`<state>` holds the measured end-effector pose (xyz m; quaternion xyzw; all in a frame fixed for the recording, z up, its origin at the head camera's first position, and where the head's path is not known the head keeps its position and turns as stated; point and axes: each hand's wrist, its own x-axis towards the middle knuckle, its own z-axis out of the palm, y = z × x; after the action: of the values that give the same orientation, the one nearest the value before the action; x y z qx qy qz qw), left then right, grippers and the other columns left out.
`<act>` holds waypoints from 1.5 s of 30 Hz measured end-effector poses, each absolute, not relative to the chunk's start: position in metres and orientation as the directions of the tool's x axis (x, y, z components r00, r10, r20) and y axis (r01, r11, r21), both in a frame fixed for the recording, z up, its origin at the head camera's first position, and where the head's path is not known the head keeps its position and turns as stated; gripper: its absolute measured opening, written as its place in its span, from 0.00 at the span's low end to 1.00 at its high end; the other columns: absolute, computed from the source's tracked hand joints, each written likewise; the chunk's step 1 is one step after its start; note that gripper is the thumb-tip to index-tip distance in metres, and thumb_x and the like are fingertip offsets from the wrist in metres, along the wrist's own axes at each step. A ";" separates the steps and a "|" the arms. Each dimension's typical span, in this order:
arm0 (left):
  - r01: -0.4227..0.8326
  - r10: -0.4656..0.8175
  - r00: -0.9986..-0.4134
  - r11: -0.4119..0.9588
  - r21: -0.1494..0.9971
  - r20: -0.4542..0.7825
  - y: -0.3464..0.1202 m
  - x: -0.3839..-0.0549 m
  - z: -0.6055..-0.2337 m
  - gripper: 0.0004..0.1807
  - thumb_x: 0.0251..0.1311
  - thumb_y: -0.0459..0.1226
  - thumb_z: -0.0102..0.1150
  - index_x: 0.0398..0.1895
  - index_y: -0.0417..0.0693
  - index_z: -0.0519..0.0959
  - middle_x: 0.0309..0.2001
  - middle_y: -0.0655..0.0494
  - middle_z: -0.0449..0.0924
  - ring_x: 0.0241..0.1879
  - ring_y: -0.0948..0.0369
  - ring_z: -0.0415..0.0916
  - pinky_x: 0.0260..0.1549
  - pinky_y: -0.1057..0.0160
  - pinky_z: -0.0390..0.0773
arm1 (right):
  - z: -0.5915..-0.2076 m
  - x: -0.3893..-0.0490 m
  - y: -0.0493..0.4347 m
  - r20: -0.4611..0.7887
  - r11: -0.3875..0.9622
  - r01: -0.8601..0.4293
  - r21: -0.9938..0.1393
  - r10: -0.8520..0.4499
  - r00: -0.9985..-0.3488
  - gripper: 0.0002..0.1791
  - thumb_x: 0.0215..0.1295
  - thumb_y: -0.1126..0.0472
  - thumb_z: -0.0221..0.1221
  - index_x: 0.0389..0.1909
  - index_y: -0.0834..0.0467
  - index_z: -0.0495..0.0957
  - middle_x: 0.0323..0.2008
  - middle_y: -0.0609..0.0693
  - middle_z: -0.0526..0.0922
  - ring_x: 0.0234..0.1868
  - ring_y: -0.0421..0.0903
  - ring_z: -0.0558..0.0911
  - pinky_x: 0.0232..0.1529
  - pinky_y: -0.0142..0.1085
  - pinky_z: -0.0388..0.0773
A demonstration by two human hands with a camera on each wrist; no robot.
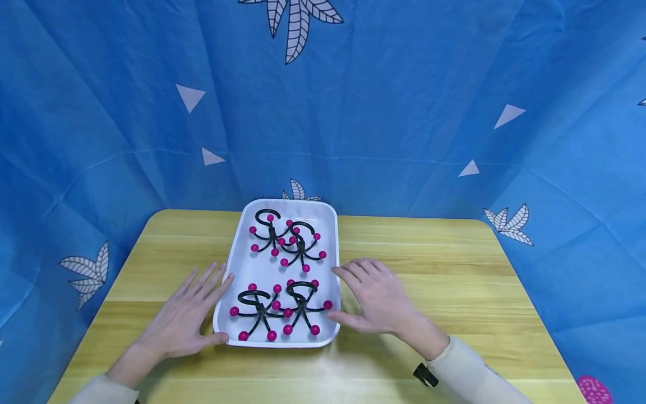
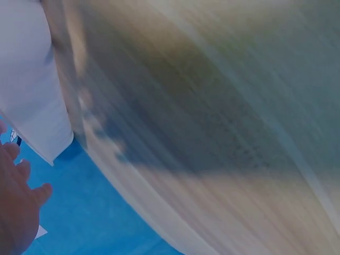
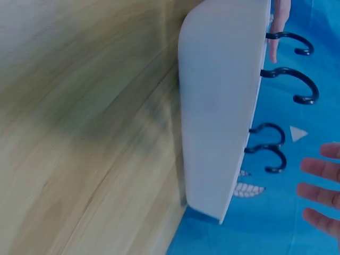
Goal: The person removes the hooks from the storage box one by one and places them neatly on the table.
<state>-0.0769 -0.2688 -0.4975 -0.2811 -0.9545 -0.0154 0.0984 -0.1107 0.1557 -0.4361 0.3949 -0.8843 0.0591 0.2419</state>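
Observation:
A white tray (image 1: 272, 275) stands on the wooden table, with several black wire hook racks tipped with pink balls inside. Two of them, a left rack (image 1: 272, 235) and a right rack (image 1: 301, 247), overlap at the far end. Another pair, a left rack (image 1: 260, 308) and a right rack (image 1: 302, 306), lies at the near end. My left hand (image 1: 187, 317) is at the tray's left side, fingers spread and thumb by the near corner. Against the right side, my right hand (image 1: 375, 297) has its fingers extended at the rim. Whether either hand touches the tray is unclear.
The light wooden table (image 1: 429, 252) ends at the back against a blue patterned cloth (image 1: 353, 112). Pale sleeves (image 1: 464, 365) cover the forearms, and a small black item (image 1: 425, 375) sits at the right cuff.

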 end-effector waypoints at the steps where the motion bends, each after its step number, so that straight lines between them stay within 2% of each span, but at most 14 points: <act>1: 0.541 0.535 -0.822 0.841 -0.025 0.196 -0.269 -0.077 -0.499 0.63 0.53 0.76 0.60 0.85 0.51 0.56 0.85 0.44 0.54 0.86 0.46 0.48 0.85 0.61 0.20 | -0.436 -0.111 0.152 0.477 0.677 -0.731 0.086 -0.672 -0.566 0.47 0.68 0.18 0.42 0.61 0.53 0.82 0.50 0.48 0.89 0.52 0.49 0.86 0.58 0.44 0.85; 5: 0.543 0.536 -0.820 0.840 -0.025 0.201 -0.270 -0.076 -0.503 0.63 0.52 0.76 0.60 0.85 0.52 0.57 0.85 0.45 0.54 0.86 0.47 0.48 0.85 0.62 0.20 | -0.436 -0.114 0.137 0.483 0.663 -0.746 0.054 -0.672 -0.562 0.47 0.70 0.18 0.39 0.60 0.52 0.83 0.49 0.47 0.90 0.50 0.47 0.86 0.56 0.43 0.86; 12: 0.525 0.522 -0.835 0.851 -0.030 0.177 -0.269 -0.076 -0.506 0.63 0.52 0.78 0.57 0.85 0.54 0.55 0.86 0.47 0.51 0.85 0.47 0.49 0.84 0.62 0.18 | -0.436 -0.120 0.117 0.486 0.633 -0.770 0.081 -0.700 -0.524 0.36 0.62 0.25 0.60 0.54 0.50 0.86 0.47 0.45 0.91 0.47 0.45 0.87 0.51 0.40 0.86; 15: 0.514 0.510 -0.845 0.858 -0.020 0.160 -0.267 -0.075 -0.506 0.63 0.53 0.77 0.58 0.86 0.54 0.55 0.86 0.47 0.51 0.85 0.46 0.50 0.84 0.63 0.17 | -0.439 -0.123 0.111 0.486 0.620 -0.779 0.091 -0.711 -0.509 0.32 0.61 0.28 0.65 0.51 0.49 0.86 0.44 0.44 0.91 0.44 0.44 0.87 0.48 0.38 0.86; 19: 0.507 0.503 -0.851 0.862 -0.015 0.152 -0.266 -0.075 -0.506 0.63 0.53 0.77 0.57 0.85 0.55 0.56 0.86 0.47 0.51 0.84 0.45 0.52 0.83 0.63 0.17 | -0.445 -0.128 0.105 0.471 0.605 -0.790 0.099 -0.728 -0.498 0.28 0.63 0.30 0.64 0.49 0.48 0.87 0.42 0.42 0.91 0.43 0.44 0.87 0.45 0.37 0.86; 27: 0.530 0.527 -0.828 0.847 -0.042 0.191 -0.267 -0.076 -0.507 0.63 0.52 0.77 0.58 0.85 0.54 0.57 0.86 0.47 0.53 0.85 0.47 0.51 0.85 0.62 0.20 | -0.450 -0.131 0.097 0.450 0.605 -0.790 0.094 -0.734 -0.509 0.20 0.71 0.37 0.62 0.44 0.48 0.87 0.39 0.43 0.91 0.43 0.45 0.90 0.48 0.40 0.89; 32: 0.530 0.527 -0.828 0.847 -0.040 0.191 -0.268 -0.076 -0.507 0.63 0.52 0.77 0.58 0.85 0.53 0.58 0.86 0.47 0.52 0.85 0.48 0.50 0.85 0.62 0.20 | -0.450 -0.132 0.093 0.439 0.607 -0.790 0.087 -0.735 -0.516 0.13 0.74 0.42 0.61 0.38 0.46 0.84 0.35 0.41 0.88 0.39 0.43 0.89 0.45 0.38 0.89; 40: 0.529 0.527 -0.829 0.847 -0.041 0.188 -0.268 -0.074 -0.506 0.63 0.52 0.78 0.58 0.85 0.54 0.57 0.86 0.47 0.53 0.85 0.47 0.51 0.85 0.61 0.20 | -0.450 -0.131 0.092 0.439 0.592 -0.801 0.094 -0.747 -0.500 0.10 0.73 0.44 0.64 0.36 0.45 0.82 0.32 0.40 0.86 0.34 0.41 0.86 0.38 0.35 0.87; 45: 0.525 0.523 -0.832 0.850 -0.043 0.186 -0.268 -0.075 -0.505 0.63 0.52 0.78 0.58 0.85 0.54 0.57 0.86 0.47 0.53 0.84 0.46 0.53 0.85 0.61 0.20 | -0.449 -0.132 0.092 0.459 0.583 -0.806 0.100 -0.746 -0.483 0.10 0.71 0.44 0.66 0.35 0.45 0.82 0.32 0.39 0.86 0.34 0.41 0.86 0.37 0.34 0.86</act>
<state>-0.0746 -0.2684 -0.5047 -0.2740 -0.9569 -0.0050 0.0957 -0.1316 0.0915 -0.4486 0.4520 -0.8586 0.0644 0.2334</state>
